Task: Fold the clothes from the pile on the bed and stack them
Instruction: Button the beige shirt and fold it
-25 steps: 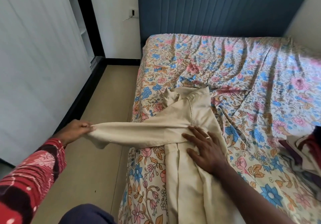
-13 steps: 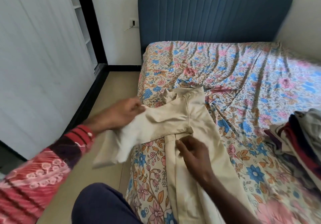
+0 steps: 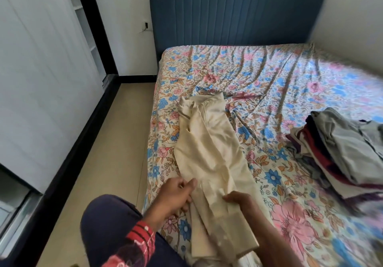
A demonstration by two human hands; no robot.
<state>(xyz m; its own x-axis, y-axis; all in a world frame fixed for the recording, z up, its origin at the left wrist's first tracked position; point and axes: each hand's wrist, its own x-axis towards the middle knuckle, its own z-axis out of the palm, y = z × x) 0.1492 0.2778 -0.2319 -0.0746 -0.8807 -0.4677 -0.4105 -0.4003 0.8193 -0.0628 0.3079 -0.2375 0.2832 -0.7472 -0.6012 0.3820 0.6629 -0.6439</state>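
Left fingers: curling inward, with the thumb closing against them at the left edge of the cream shirt; whether cloth is actually pinched between them cannot be told.
Left hand: reaching in from the near left, wearing a red patterned sleeve.
Right fingers: bending down onto the shirt's folded sleeve, tips pressing into the fabric; how firmly they are gripping cannot be told.
Right hand: lying on the right side of the shirt's near part, just right of the left hand.
Cream shirt: lying as a long narrow strip on the left part of the bed, collar at the far end, cuffed sleeve running toward the near edge between the two hands.
Stack of clothes: sitting on the right side of the bed, well apart from the shirt, a grey garment on top.
Sheet: floral, wrinkling across the mattress.
Headboard: blue, standing at the far end.
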